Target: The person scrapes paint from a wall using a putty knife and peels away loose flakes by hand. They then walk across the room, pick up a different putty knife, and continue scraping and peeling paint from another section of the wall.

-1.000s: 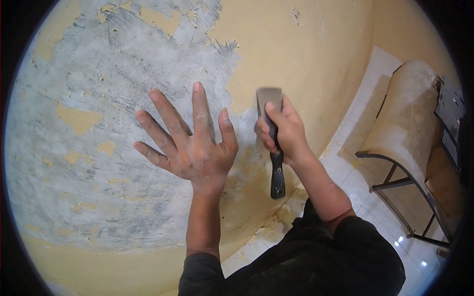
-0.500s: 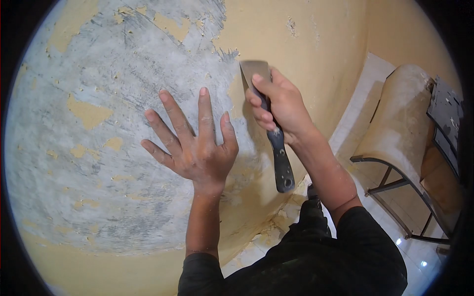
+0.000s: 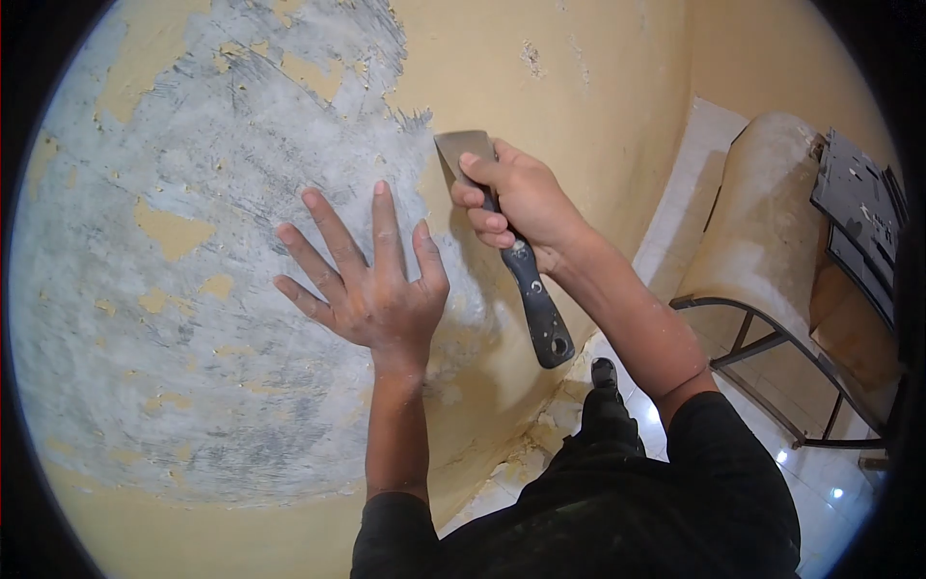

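My left hand (image 3: 381, 299) lies flat with fingers spread on a wall (image 3: 251, 376) whose paint is partly stripped to a grey-white surface. In my right hand (image 3: 526, 198) is a scraper (image 3: 545, 314), its dark handle wrapped by my fingers and my thumb laid along the top near the blade. The wide metal blade (image 3: 470, 145) points up and left, close to the ragged border where yellow paint (image 3: 559, 116) meets the bare grey area. Small patches of yellow paint (image 3: 174, 230) remain scattered left of my hands.
To the right, a curved bench-like piece with a metal frame (image 3: 752, 338) stands on the tiled floor (image 3: 694, 159). Dark flat panels (image 3: 863, 207) rest on it. Paint debris (image 3: 526, 463) lies along the wall's foot, near my shoe (image 3: 604, 372).
The scraper and my right hand have shifted left and slightly down in view. My left hand stays flat on the wall, and the whole view has turned a little.
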`<move>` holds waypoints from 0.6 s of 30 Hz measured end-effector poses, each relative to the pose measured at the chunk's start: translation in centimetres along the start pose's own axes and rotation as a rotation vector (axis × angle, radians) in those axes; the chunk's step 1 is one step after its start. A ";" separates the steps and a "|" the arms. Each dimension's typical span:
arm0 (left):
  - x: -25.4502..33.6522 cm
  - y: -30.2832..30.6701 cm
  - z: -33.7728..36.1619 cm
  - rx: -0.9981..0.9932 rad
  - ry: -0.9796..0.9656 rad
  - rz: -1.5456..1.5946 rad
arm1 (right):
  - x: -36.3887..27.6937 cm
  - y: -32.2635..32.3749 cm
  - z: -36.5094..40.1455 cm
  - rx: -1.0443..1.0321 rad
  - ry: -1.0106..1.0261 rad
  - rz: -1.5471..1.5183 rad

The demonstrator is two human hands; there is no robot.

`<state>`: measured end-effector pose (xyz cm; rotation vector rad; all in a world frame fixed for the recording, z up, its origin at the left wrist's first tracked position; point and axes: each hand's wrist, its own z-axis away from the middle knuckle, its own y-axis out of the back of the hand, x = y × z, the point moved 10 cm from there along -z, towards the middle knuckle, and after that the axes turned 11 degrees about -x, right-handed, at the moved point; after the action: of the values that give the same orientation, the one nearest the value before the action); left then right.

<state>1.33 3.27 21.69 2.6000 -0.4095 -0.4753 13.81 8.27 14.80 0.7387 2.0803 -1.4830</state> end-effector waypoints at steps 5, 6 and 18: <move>-0.2 -0.1 0.0 -0.001 0.018 0.004 | -0.3 -0.3 -0.4 -0.055 -0.034 -0.013; -0.3 -0.1 0.0 0.004 0.028 0.004 | -0.1 -0.3 -0.1 -0.051 -0.037 -0.019; 0.2 0.1 0.2 0.029 0.013 -0.028 | 0.0 0.0 -0.4 -0.017 -0.013 -0.005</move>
<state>1.43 3.07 21.52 2.6384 -0.3791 -0.4649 13.79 8.64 14.94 0.7152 2.0844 -1.4669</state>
